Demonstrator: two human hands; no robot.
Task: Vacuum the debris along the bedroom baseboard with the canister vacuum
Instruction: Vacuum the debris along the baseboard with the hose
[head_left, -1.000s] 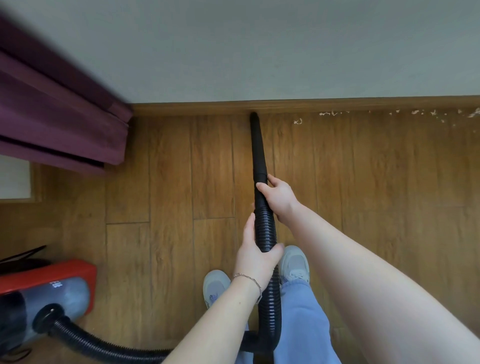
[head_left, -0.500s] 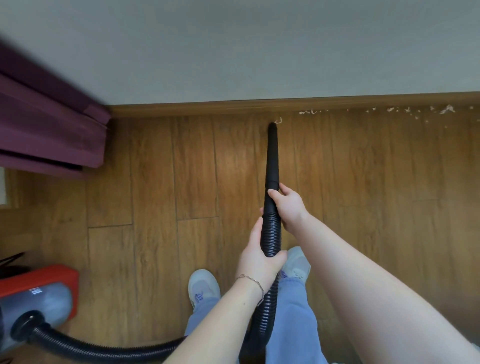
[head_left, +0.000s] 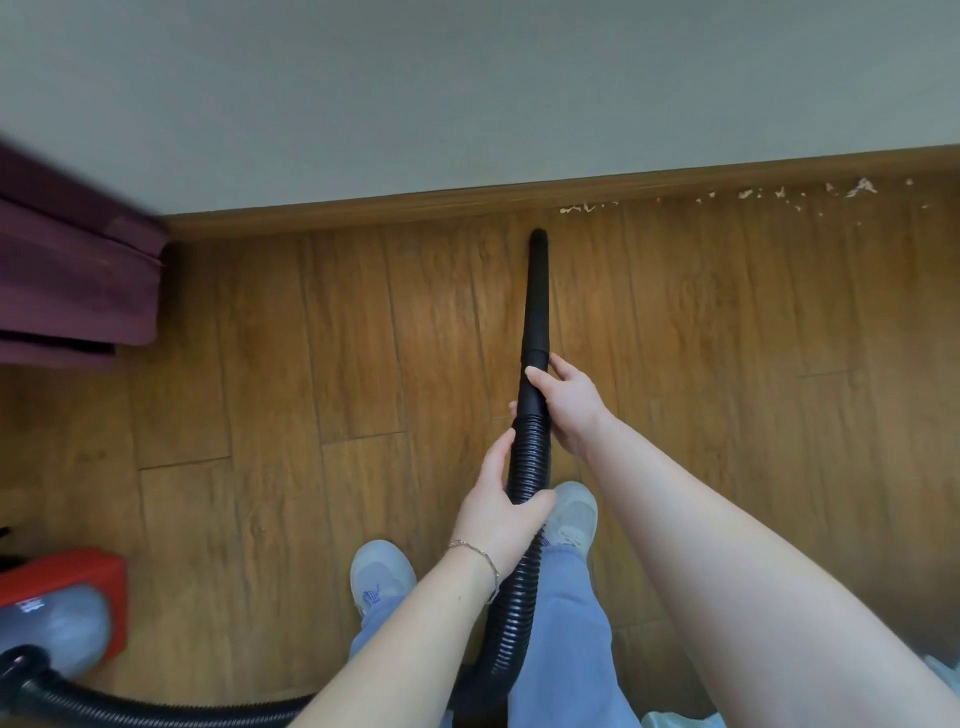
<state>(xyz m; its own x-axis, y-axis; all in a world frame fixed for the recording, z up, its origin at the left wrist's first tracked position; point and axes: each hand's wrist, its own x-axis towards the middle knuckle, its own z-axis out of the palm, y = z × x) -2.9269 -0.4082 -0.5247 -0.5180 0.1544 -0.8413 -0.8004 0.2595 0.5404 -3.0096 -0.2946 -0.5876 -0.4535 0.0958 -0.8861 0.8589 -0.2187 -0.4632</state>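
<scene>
A black crevice nozzle (head_left: 537, 291) points at the wooden baseboard (head_left: 467, 205), its tip a short way off it. My right hand (head_left: 566, 402) grips the smooth cuff where nozzle meets hose. Lower down, my left hand (head_left: 504, 506) wraps the ribbed black hose (head_left: 527, 467). Pale debris (head_left: 584, 208) lies along the baseboard just right of the tip, and more bits (head_left: 810, 193) are scattered farther right. The red and grey canister vacuum (head_left: 57, 613) sits at the bottom left, hose attached.
Purple curtains (head_left: 72, 280) hang at the left, reaching near the floor. My two grey shoes (head_left: 382, 577) stand on the wood plank floor (head_left: 260, 389) under the hose. The hose loops along the floor from the canister toward my legs.
The view has shifted right along the wall. The small scrap that lay at the nozzle tip is gone, and the tip now sits slightly back from the baseboard, left of the remaining debris.
</scene>
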